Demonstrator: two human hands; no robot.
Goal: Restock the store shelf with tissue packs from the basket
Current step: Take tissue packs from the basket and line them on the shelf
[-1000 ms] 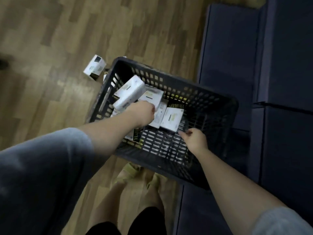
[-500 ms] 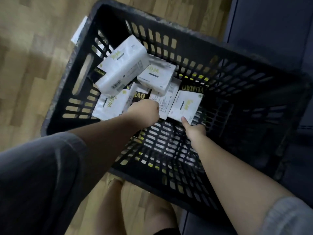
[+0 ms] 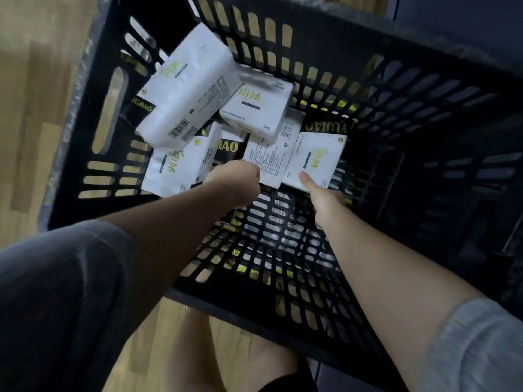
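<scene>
A black slatted basket stands on the floor and holds several white tissue packs with yellow-green lettering, plus black packs under them. The biggest white pack leans against the far left corner. My left hand is down among the packs in the middle, knuckles up and fingers curled out of sight, so what it holds is hidden. My right hand pinches the near edge of a flat white pack, with the thumb on top of it.
Wooden flooring runs along the basket's left side. A dark blue unit stands behind the basket at the top right. My bare feet are under the basket's near rim. The right half of the basket floor is bare.
The view has dropped closer to the basket. Both hands went deeper inside, and my right hand moved from the basket floor onto the flat white pack's edge.
</scene>
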